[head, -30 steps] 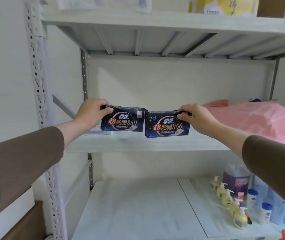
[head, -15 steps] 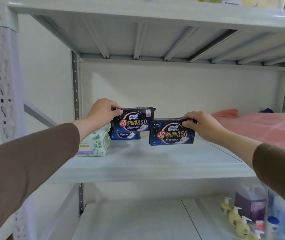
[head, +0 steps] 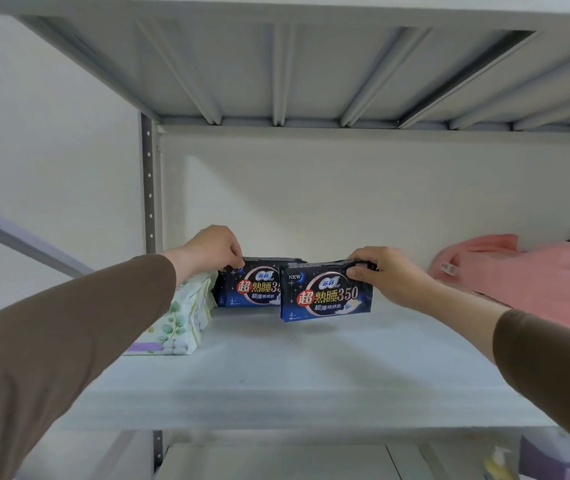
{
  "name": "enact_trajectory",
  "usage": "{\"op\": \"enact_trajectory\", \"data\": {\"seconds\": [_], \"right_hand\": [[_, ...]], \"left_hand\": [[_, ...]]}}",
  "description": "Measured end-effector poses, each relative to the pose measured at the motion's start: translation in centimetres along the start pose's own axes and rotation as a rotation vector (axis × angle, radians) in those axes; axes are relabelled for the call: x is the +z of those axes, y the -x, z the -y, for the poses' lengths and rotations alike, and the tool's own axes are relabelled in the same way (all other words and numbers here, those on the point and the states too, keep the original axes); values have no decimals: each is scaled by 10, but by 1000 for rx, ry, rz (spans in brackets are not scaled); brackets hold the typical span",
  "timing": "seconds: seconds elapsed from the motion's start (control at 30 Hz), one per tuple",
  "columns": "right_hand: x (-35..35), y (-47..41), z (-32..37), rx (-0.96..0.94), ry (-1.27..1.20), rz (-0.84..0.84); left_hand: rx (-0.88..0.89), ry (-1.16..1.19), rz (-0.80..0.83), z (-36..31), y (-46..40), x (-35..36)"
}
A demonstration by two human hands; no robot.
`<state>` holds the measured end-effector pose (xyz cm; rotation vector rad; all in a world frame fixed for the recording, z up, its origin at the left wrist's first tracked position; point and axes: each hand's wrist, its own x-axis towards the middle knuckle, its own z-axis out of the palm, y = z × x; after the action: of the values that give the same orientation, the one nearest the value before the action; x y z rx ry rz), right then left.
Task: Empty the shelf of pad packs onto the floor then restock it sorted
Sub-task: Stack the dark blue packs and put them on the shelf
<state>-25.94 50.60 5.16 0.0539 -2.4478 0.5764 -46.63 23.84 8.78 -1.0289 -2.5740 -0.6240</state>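
Observation:
Two dark blue pad packs stand upright near the back of the grey shelf (head: 276, 375). My left hand (head: 212, 249) pinches the top edge of the rear dark blue pack (head: 252, 287), which sits against the back left. My right hand (head: 385, 275) grips the top right corner of the front dark blue pack (head: 325, 296), which partly covers the rear one and hovers just above the shelf board. A white pack with green leaf print (head: 179, 323) lies at the left, partly behind my left sleeve.
A pink plastic bag (head: 536, 271) fills the right end of the shelf, with something purple behind it. The ribbed underside of the upper shelf (head: 294, 71) hangs close overhead. A perforated upright (head: 147, 188) stands at the back left. Bottles show on the lower shelf (head: 498, 462).
Both hands have carried the dark blue packs forward over the shelf and lowered them toward its back. The view has risen and moved closer.

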Motion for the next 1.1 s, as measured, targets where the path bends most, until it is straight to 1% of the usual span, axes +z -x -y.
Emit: {"op": "enact_trajectory", "data": {"seconds": [0.17,0.3,0.47,0.6,0.77,0.93,1.1], "right_hand": [[14,-16,-2,7,-3,1],[27,-25,1,12,8,30],[50,-35,11,11,47,71],[68,-44,19,28,54,102],[89,-60,28,70,24,101],[108,-79,37,105,-25,75],[125,-87,36,185,-97,53]], "left_hand": [[9,-63,80,18,-13,5],[18,-62,57,33,-19,5],[33,-115,33,44,-28,7],[16,-75,15,47,-30,10],[-50,-23,62,52,-35,9],[-39,77,104,61,-40,5],[-42,139,128,65,-41,1]]}}
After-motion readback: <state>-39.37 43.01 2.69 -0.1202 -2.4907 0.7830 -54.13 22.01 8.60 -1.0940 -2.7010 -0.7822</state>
